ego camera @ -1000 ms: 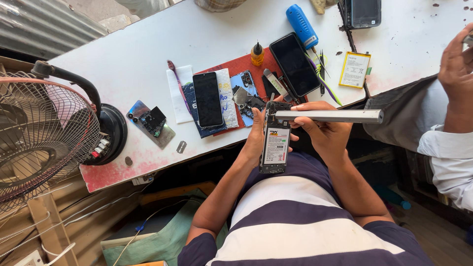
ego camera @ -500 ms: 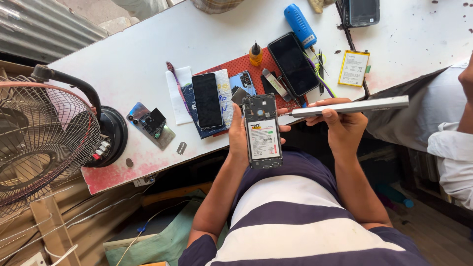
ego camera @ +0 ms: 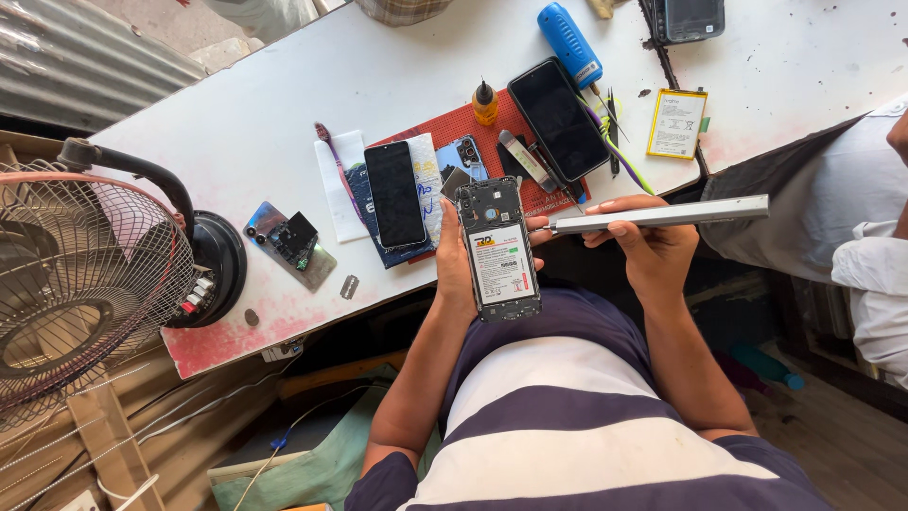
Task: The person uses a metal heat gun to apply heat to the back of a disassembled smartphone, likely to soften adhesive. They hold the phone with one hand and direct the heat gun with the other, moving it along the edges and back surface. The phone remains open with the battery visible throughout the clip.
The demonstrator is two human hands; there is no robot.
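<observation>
Lying face down in the left hand (ego camera: 456,270), an opened phone (ego camera: 498,248) with its back cover off showed a white-labelled battery and bare camera openings; it was held just off the near edge of the white counter (ego camera: 236,142), above the person's striped shirt. The left hand's fingers wrapped around the phone's sides, thumb along its left edge. The right hand (ego camera: 653,251) was closed around a long silver tool (ego camera: 662,216), pinching it between thumb and fingertips, with its thin tip touching the phone's right edge near the top.

On the counter just beyond the phone sat a red work mat (ego camera: 468,128) carrying a black phone (ego camera: 394,193) lying screen up, a second larger black phone (ego camera: 558,118), a small yellow bottle (ego camera: 485,104) and a loose blue back cover (ego camera: 463,154). A blue-handled tool (ego camera: 570,44) lay toward the far edge, and a yellow-bordered spare battery (ego camera: 676,123) rested near the right side. Toward the left corner lay a shiny phone back with a black part on it (ego camera: 288,244), next to the dark base of a wire-caged fan (ego camera: 76,284). Another person's white sleeve (ego camera: 875,274) showed at the right
</observation>
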